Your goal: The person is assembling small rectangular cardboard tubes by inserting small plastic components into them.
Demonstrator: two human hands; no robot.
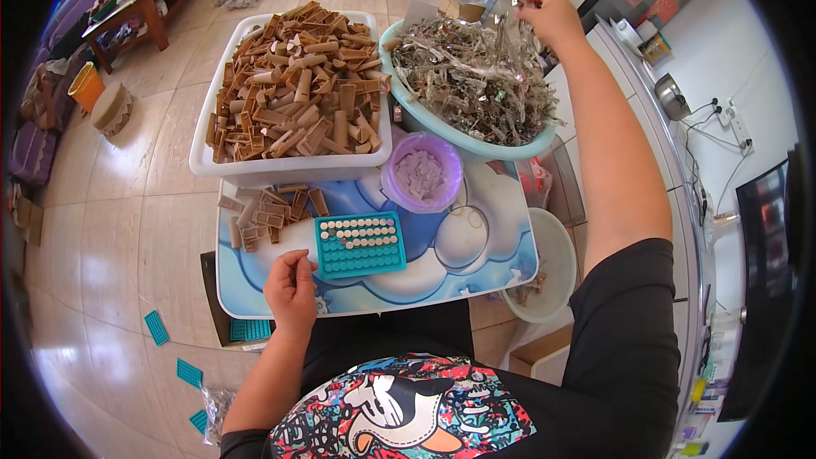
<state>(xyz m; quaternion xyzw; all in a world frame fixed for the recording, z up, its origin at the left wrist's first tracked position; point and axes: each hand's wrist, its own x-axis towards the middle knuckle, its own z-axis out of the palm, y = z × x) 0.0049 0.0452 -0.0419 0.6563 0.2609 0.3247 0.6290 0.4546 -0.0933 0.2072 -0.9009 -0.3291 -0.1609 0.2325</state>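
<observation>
My right hand (552, 19) is raised over the far rim of a pale green basin (501, 151). Its fingers pinch thin, shiny, clear strips (512, 30) above a tangled heap of similar strips (463, 68). At the table's near left, my left hand (291, 291) is closed with fingertips together; whatever it may hold does not show. Just right of it lies a teal tray (361, 265) with rows of round pockets, the far rows filled with small whitish discs (361, 225). Loose brown trough-shaped plastic pieces (272, 214) lie behind the left hand.
A white tub (293, 172) heaped with brown pieces stands at the far left of the blue patterned table (476, 276). Beside it, a purple bowl (422, 172) holds pale lumps. Another green basin (548, 268) sits low at the right. Teal trays (189, 372) lie on the floor.
</observation>
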